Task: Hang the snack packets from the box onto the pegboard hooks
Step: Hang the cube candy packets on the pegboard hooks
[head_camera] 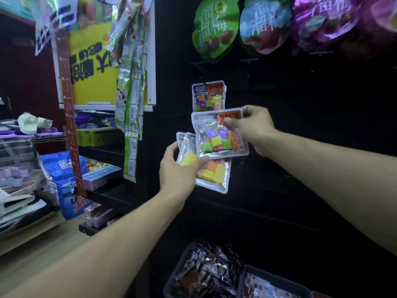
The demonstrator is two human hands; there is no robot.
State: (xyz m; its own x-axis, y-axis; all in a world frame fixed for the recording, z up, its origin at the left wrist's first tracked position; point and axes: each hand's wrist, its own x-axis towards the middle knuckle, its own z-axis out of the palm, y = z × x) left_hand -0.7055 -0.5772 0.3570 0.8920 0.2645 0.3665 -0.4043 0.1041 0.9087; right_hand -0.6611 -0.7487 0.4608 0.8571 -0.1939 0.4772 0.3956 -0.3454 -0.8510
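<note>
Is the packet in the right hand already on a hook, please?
Not yet: the right hand pinches the packet below the hung packet.

Held packet [219, 134]: clear film, white border, orange label, cubes purple, yellow, green, orange. Hung packet [208, 96], far: same colours. Lower packets [211, 172]: yellow and orange cubes. Pegboard [300, 125]: black. Top bags: green [214, 26], blue-grey [263, 24], purple [322, 18], white lettering. Left sign [90, 67]: yellow, black characters. Left sack [62, 179]: blue.
</note>
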